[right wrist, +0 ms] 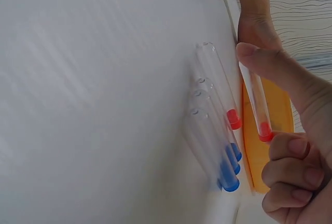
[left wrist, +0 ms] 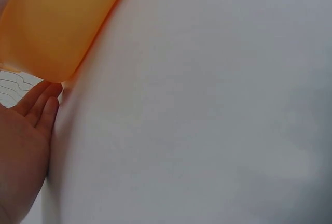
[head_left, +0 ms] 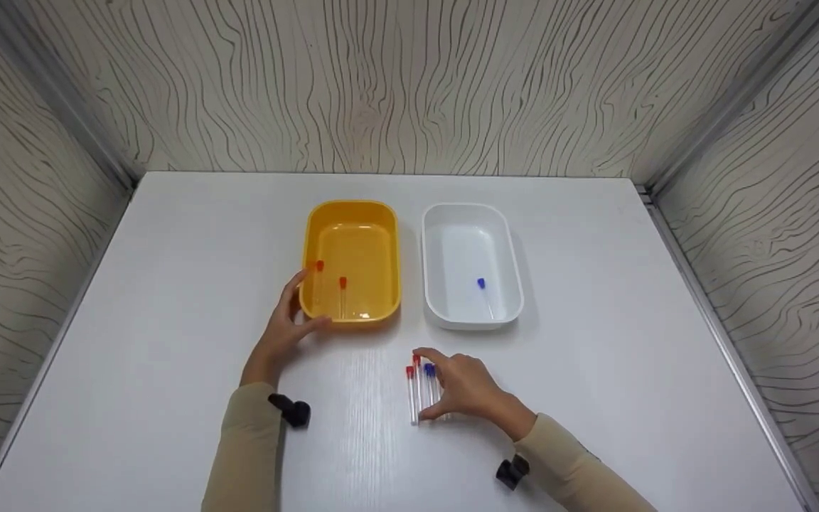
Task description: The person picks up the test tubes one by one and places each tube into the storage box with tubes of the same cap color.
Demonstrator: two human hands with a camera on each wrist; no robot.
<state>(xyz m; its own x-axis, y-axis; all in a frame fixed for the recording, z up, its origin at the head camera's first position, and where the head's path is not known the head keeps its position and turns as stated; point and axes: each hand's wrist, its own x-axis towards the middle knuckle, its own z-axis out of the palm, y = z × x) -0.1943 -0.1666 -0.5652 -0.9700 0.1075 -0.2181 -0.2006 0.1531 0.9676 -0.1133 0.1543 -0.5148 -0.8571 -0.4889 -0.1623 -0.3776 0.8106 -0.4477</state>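
My right hand (head_left: pixel 468 387) pinches a red-capped clear test tube (right wrist: pixel 254 94) lengthwise, thumb at its bottom end and index finger at the cap. Just under it on the table lie another red-capped tube (right wrist: pixel 217 79) and several blue-capped tubes (right wrist: pixel 228 175), side by side. With its fingers straight, my left hand (head_left: pixel 287 321) rests against the near left corner of the yellow tray (head_left: pixel 397 263), thumb along the near rim. Inside that tray are two red-capped tubes (head_left: pixel 343 291). One blue-capped tube (head_left: pixel 484 293) lies in the white tray (head_left: pixel 429 267).
Both trays stand side by side on the white table (head_left: pixel 594 341), a narrow gap between them. Patterned panels (head_left: pixel 381 85) enclose the table at the back and sides. A black wrist mount (head_left: pixel 292 411) sits at the left sleeve, another (head_left: pixel 512 471) at the right.
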